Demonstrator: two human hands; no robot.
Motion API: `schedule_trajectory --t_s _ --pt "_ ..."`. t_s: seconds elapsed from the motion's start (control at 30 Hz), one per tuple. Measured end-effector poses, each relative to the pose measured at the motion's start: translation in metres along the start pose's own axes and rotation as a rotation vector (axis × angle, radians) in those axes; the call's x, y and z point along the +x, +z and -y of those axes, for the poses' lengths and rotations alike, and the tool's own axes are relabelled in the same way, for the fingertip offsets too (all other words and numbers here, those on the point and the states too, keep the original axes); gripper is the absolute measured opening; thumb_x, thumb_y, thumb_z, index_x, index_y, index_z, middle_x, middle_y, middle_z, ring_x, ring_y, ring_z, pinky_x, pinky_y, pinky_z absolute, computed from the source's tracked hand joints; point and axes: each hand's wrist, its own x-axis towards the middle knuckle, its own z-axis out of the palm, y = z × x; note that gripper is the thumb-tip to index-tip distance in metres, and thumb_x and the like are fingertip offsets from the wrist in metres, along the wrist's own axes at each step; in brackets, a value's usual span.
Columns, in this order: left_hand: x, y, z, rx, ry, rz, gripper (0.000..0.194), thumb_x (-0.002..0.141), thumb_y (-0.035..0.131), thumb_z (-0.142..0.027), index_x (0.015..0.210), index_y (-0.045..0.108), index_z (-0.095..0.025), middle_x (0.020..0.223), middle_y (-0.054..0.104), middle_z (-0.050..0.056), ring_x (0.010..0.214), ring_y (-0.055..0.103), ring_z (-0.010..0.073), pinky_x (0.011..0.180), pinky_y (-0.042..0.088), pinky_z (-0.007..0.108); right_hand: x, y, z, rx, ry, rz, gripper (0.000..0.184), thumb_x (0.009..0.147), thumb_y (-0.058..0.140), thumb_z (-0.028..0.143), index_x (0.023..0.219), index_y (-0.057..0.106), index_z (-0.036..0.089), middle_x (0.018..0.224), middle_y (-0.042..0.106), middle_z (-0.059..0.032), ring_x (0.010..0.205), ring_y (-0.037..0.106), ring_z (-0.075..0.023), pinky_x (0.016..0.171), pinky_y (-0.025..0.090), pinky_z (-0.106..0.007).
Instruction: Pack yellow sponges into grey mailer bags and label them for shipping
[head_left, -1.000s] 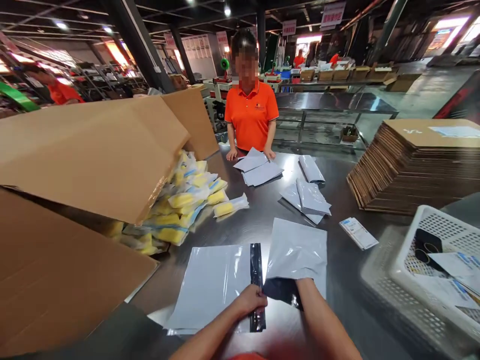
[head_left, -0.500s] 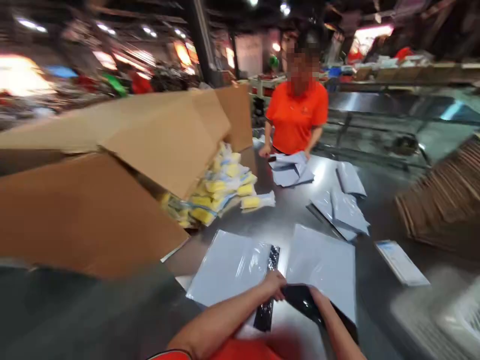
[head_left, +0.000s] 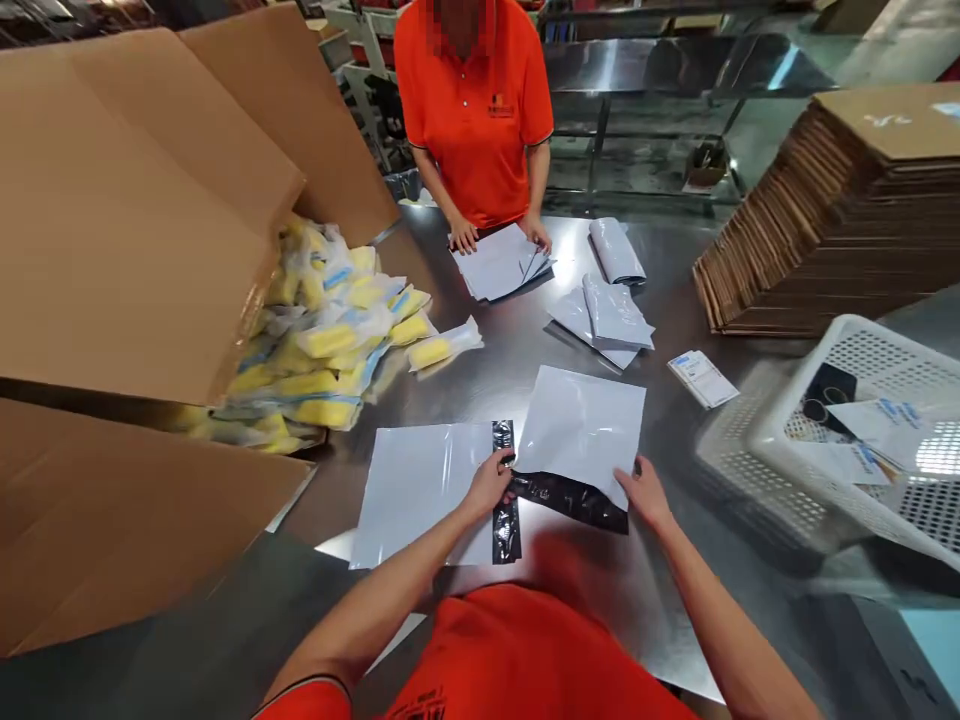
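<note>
A white mailer bag (head_left: pixel 583 428) lies on the steel table (head_left: pixel 517 375) with its black-lined mouth turned toward me. My left hand (head_left: pixel 491 483) pinches the left corner of that mouth. My right hand (head_left: pixel 643 489) grips its right edge. Just left of it lies a stack of flat white mailer bags (head_left: pixel 420 488) with a black adhesive strip (head_left: pixel 505 495) along one end.
A large open cardboard box (head_left: pixel 142 230) on its side spills yellow packaged items (head_left: pixel 330 340) at left. A person in an orange shirt (head_left: pixel 472 100) handles mailers (head_left: pixel 499 262) across the table. Flattened cartons (head_left: pixel 832 220) are stacked at right, near a white basket (head_left: pixel 862 430) and a label booklet (head_left: pixel 701 378).
The camera swung left, then tilted down. My right hand came out of the bag's mouth and now grips its right edge. My left hand shifted from the black strip to the bag's left corner.
</note>
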Motion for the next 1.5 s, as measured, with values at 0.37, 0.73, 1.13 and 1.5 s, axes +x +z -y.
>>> schedule_trajectory --t_s 0.37,0.73,1.13,1.5 --pt "0.015 -0.015 0.015 0.75 0.655 0.069 0.069 0.084 0.046 -0.001 0.147 0.044 -0.03 0.152 0.047 0.009 0.143 0.038 0.0284 0.12 0.022 0.055 -0.011 -0.033 -0.021 0.265 0.068 0.161 0.09 0.071 0.069 0.046 0.151 0.036 0.019 0.056 0.055 0.006 0.051 0.05 -0.0146 0.052 0.041 -0.026" --pt "0.062 -0.004 0.008 1.059 0.864 0.311 0.078 0.077 0.051 -0.004 0.151 0.038 -0.024 0.16 0.034 0.009 0.149 0.026 0.0315 0.12 0.01 0.059 0.024 -0.047 -0.041 -0.424 -0.609 0.155 0.041 0.087 0.044 0.032 0.117 0.071 0.024 0.113 0.064 -0.0093 0.102 0.059 -0.0217 0.094 0.049 -0.037" --pt "0.074 0.001 -0.008 0.185 0.168 0.095 0.045 0.084 0.055 -0.048 0.051 0.045 -0.019 0.049 0.04 -0.005 0.05 0.041 0.0104 0.053 0.03 0.024 -0.007 -0.051 -0.022 -0.159 -0.258 0.06 0.041 0.075 0.058 0.058 0.08 0.07 0.019 0.108 0.06 -0.008 0.098 0.056 -0.0214 0.085 0.045 -0.03" --pt "0.065 0.013 -0.032 0.244 0.187 -0.295 0.031 0.088 0.056 -0.04 0.104 0.066 -0.016 0.096 0.068 0.008 0.095 0.061 0.0237 0.084 0.045 0.034 -0.006 -0.02 -0.031 -0.196 0.036 0.063 0.05 0.074 0.048 0.063 0.049 0.048 0.02 0.052 0.05 -0.0004 0.056 0.046 -0.0157 0.056 0.032 -0.027"
